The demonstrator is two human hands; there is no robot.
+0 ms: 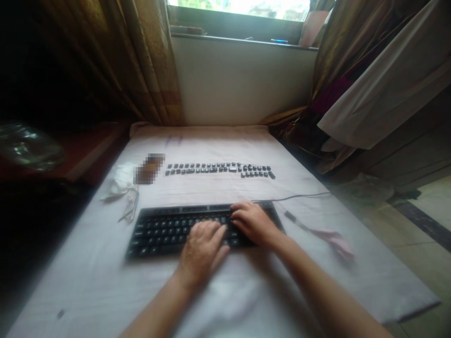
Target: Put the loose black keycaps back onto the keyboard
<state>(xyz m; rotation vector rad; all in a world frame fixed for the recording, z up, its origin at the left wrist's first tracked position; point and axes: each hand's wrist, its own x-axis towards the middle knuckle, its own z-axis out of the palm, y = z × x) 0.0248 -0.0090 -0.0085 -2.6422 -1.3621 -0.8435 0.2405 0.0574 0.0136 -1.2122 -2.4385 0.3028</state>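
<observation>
A black keyboard (165, 230) lies on a table covered by a white cloth (105, 281). My left hand (202, 249) rests on the keyboard's middle keys with its fingers curled down. Beside it my right hand (252, 220) lies on the keyboard's right part, fingers bent and pressed onto the keys. I cannot make out anything held in either hand. Beyond the keyboard, loose black keycaps (218, 169) lie in two rows on the cloth.
A crumpled white tissue (121, 183) and eyeglasses (131, 206) lie left of the keyboard. The keyboard's cable (303, 196) runs right; a small pink tool (331, 237) lies there. Curtains (148, 61) and a window sill (243, 40) stand behind the table.
</observation>
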